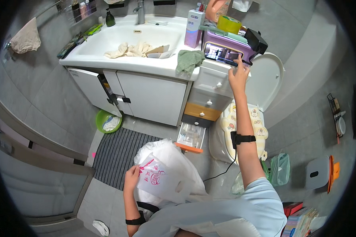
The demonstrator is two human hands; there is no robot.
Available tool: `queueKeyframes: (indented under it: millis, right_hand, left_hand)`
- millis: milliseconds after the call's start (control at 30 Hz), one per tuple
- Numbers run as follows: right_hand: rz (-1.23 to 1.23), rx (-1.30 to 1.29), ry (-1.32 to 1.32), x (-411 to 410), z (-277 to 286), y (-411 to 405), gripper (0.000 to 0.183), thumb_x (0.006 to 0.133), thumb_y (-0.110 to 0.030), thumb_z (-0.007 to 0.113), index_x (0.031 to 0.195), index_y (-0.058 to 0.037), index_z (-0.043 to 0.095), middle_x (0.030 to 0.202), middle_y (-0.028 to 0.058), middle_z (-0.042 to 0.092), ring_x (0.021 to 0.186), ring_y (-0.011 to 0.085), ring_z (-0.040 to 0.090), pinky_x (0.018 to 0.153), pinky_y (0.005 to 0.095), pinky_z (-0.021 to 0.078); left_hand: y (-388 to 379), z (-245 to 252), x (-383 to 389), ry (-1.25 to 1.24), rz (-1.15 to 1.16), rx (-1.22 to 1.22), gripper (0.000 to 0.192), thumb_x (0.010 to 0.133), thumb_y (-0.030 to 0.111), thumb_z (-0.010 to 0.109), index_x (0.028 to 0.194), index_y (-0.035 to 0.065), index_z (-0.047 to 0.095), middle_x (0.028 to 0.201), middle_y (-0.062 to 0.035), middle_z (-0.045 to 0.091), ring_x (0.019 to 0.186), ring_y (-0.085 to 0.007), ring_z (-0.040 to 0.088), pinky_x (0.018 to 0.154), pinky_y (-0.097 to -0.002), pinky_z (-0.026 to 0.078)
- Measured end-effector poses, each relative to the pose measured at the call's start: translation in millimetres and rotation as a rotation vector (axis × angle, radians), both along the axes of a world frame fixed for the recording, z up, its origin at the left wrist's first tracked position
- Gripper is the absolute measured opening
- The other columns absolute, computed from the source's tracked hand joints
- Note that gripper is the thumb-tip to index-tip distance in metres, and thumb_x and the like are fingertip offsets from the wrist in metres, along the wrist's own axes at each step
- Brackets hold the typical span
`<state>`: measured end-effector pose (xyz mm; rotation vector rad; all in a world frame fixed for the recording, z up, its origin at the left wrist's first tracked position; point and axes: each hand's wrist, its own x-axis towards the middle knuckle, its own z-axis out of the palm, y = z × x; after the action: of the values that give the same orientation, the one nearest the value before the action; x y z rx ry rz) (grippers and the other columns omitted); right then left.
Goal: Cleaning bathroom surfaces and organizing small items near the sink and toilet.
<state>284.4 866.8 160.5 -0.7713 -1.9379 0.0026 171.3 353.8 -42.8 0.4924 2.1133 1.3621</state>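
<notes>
In the head view my left hand (132, 177) grips the edge of a white plastic bag (160, 181) with pink printing. The bag spreads over a larger white plastic bag (188, 166) at my lap. My right arm reaches forward, and my right hand (239, 77) holds nothing. Its extended finger is at the right end of a smartphone (216, 52), whose lit screen shows a video scene; I cannot tell whether fingertip and glass touch. The phone leans on a purple bin (225, 41) atop a small drawer unit (212, 77).
A white sink (86, 49) holds cloth (133, 49). Below, a cabinet door (90, 87) hangs ajar above a green basin (99, 126). The bottom drawer (190, 136) juts out. Right of it stands a toilet (219, 146) with its lid raised. A striped mat (115, 160) covers some floor.
</notes>
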Motion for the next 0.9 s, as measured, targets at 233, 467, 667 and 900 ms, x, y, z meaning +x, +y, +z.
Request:
queueKeyframes:
  millis: [233,467,667,900]
  right_hand:
    - [-0.012,0.000,-0.040,10,-18,8,0.068,0.072,-0.008,0.055,0.137,-0.0072,0.033,0.115,0.0043,0.055,0.106,0.0313,0.038,0.099,0.0394,0.0289]
    - [-0.008,-0.066,-0.034,9,-11,-1,0.061,0.072,-0.007,0.055,0.131,-0.0057,0.040,0.121,0.0051,0.053,0.105,0.0314,0.038,0.098,0.0384,0.0299]
    - [0.021,0.036,0.014,6,0,3,0.062,0.071,-0.008,0.056,0.131,-0.0056,0.038,0.124,0.0059,0.052,0.105,0.0331,0.038,0.097,0.0386,0.0303]
    - [0.003,0.065,0.001,-5,4,4,0.063,0.071,-0.008,0.056,0.131,-0.0070,0.038,0.126,0.0051,0.049,0.105,0.0334,0.038,0.098,0.0403,0.0289]
  left_hand:
    - [-2,1,2,-0.046,0.016,0.041,0.031,0.091,0.023,0.051,0.100,-0.0047,0.062,0.076,-0.0018,0.060,0.068,-0.0073,0.050,0.062,-0.0223,0.042]
    - [-1,-7,1,-0.089,0.026,0.019,0.032,0.091,0.024,0.051,0.099,-0.0049,0.062,0.078,-0.0038,0.062,0.071,-0.0084,0.052,0.065,-0.0235,0.043]
    - [-2,-2,3,-0.075,0.014,0.052,0.032,0.092,0.024,0.050,0.100,-0.0049,0.062,0.081,-0.0045,0.063,0.073,-0.0088,0.053,0.067,-0.0231,0.043]
    - [-2,1,4,-0.077,0.023,0.079,0.032,0.092,0.023,0.050,0.100,-0.0050,0.062,0.082,-0.0049,0.063,0.075,-0.0094,0.054,0.069,-0.0236,0.044]
